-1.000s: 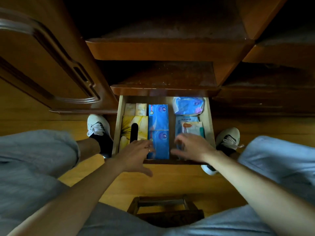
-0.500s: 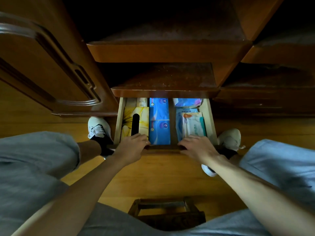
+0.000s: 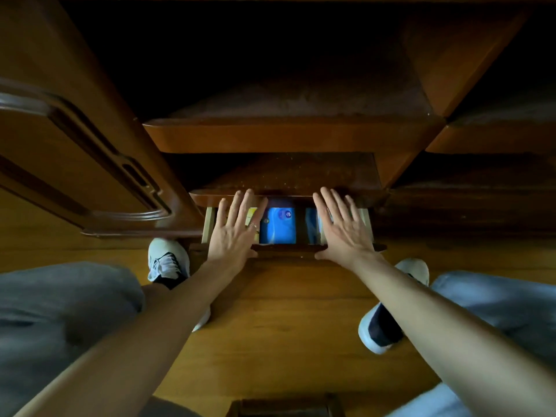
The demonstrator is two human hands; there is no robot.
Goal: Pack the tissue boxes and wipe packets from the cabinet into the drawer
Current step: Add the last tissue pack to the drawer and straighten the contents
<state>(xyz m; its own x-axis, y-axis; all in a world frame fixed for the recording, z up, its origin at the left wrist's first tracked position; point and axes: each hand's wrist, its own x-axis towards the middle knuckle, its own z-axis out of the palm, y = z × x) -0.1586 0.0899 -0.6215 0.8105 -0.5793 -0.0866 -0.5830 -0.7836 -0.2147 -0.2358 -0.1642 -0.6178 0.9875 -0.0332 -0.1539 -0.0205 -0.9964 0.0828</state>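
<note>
At the far left the carved brown wooden cabinet door [image 3: 75, 164] stands swung open, well clear of the drawer's path. Just right of it, the pale wooden drawer [image 3: 209, 225] shows only a narrow strip of its inside below the dark shelf edge [image 3: 282, 192]; its long axis runs left to right across the view, and its travel runs straight away from the person.

The left hand [image 3: 233, 233] lies flat and spread, fingers splayed and gripping nothing, its heel at the dark front rail of the drawer [image 3: 284, 253] and its fingertips reaching to the shelf edge. Under its fingers a sliver of the yellow tissue box [image 3: 252, 212] shows. Between the two hands lies the bright blue wipe packet [image 3: 278, 225], flat in the drawer. Right of that a paler blue packet [image 3: 311, 225] is partly hidden, too dark to read.

The right hand [image 3: 346, 233] mirrors the left: palm down, fingers spread, holding nothing, heel at the front rail. Both hands sit equally near the drawer front, one at each side, so a push would go in evenly and, I judge, without skewing.

The task's things seem to be packed already, and the shelves above look bare in the gloom. What remains appears to be the last bit of closing. The chief hazard is the fingertips: they lie over the opening, near the shelf edge, and must lift before the gap shuts. The white shoes [image 3: 167, 261] on the yellow wooden floor [image 3: 285, 311] stand beside the drawer, not in its way.
</note>
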